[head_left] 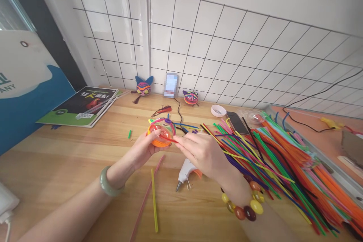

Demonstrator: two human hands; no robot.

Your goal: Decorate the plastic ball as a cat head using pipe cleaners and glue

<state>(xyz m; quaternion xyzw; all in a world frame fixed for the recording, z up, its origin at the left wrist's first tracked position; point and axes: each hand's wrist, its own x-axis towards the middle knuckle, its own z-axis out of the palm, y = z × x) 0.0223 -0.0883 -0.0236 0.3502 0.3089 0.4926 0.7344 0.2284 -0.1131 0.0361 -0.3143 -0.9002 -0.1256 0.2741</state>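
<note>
A round, clear plastic shell (pixel 165 131) edged with orange, pink and green pipe cleaners sits in my left hand (pixel 141 149). The thumb presses on its front while the other fingers curl round below. My right hand (pixel 202 152) is closed at the shell's right side, fingertips pinching a red pipe cleaner (pixel 170 139) that runs across the shell. Under my right hand lies a white glue gun (pixel 185 170), partly hidden, nozzle pointing down-left. Nearer me, a yellow pipe cleaner (pixel 154 200) and a pink one (pixel 147 193) lie on the wooden table (pixel 113 211).
A large pile of coloured pipe cleaners (pixel 283 159) covers the right side. Along the wall stand two decorated pipe-cleaner masks (pixel 143 87), a lit phone (pixel 170 85) and a pink bowl (pixel 218 111). A dark phone (pixel 237 123) lies beyond the pile. Books (pixel 85 106) lie at left.
</note>
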